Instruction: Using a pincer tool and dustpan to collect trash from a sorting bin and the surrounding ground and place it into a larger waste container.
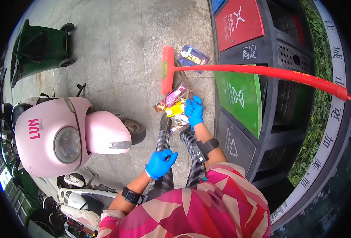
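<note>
My right hand, in a blue glove, is shut on a brown strap over several flattened packages by my feet. Among these are a yellow package and a pink one. My left hand, gloved too, is raised in front of my left leg with its fingers curled; a small dark thing shows between thumb and fingers, too small to name. Beyond the packages stands a red broom, its long handle leaning over the bins at the right. A dark blue printed pouch lies on the paving beside the broom head.
A row of waste bins lines the right side, with a red panel, a green panel and a grey panel. At the left are a pink scooter and a green wheeled bin. More scooters stand at the lower left.
</note>
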Available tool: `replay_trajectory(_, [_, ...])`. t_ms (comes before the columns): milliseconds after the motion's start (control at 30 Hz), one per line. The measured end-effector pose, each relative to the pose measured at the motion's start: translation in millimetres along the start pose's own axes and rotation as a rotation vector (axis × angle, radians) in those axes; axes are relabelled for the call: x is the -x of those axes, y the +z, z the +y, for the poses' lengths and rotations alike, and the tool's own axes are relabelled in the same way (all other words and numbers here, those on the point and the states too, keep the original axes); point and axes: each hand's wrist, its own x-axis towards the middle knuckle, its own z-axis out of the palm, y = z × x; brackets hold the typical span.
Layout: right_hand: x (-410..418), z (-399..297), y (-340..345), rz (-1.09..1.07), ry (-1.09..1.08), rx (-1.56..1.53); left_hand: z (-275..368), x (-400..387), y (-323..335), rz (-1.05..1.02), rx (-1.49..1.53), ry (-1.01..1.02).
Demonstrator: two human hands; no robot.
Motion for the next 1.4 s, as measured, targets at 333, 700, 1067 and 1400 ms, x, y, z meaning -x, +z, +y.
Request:
replay_trajectory(333, [-12,-6,-61,0.255,-0.305,0.403,-8,1,1,-0.026,-0.013,0.019])
replay_trajectory(700, [53,-39,-25,0.446,-0.335,1.598,-6,-1,1,0.005,-0.021,-0.01])
replay_trajectory(1067, [37,-25,13,0.239,0.036,1.792,-2,-8,7,-0.023,-0.028,-0.051])
replay_trajectory(1400, [45,-38,-47,0.318,-0.296,1.485,3,-14,14,-0.022,-0.036,-0.021])
